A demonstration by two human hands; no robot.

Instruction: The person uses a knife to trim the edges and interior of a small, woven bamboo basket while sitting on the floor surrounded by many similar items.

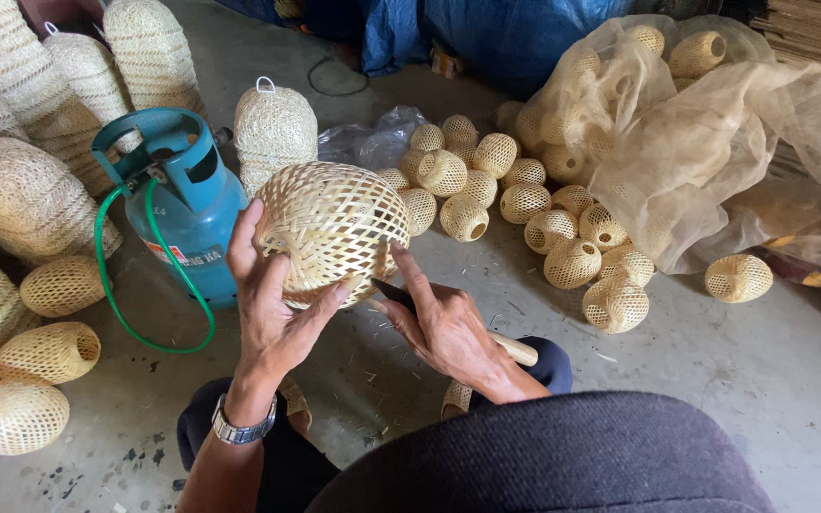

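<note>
A dark cap brim [563, 456] fills the near edge of the view. Above it, the left hand [273, 304] cups a woven basket [333, 242] from the side, fingers spread on its wall, a watch [242, 429] on the wrist. The right hand [448, 328] grips a knife [515, 350] by its pale wooden handle; the dark blade [393, 293] touches the basket's lower rim, and the forefinger lies along it. The basket is held in the air over the floor [762, 380], between the knees. It is round, pale yellow, of open lattice weave.

Just behind the basket stands a teal gas cylinder [187, 204] with a green hose [111, 285]. Left of it lie bigger woven shades [21, 190]. To the right, many small woven balls [525, 204] lie on the floor, and more sit in a net sack [705, 142]. The floor is grey concrete with small shavings. A blue tarp [486, 28] hangs at the far edge.
</note>
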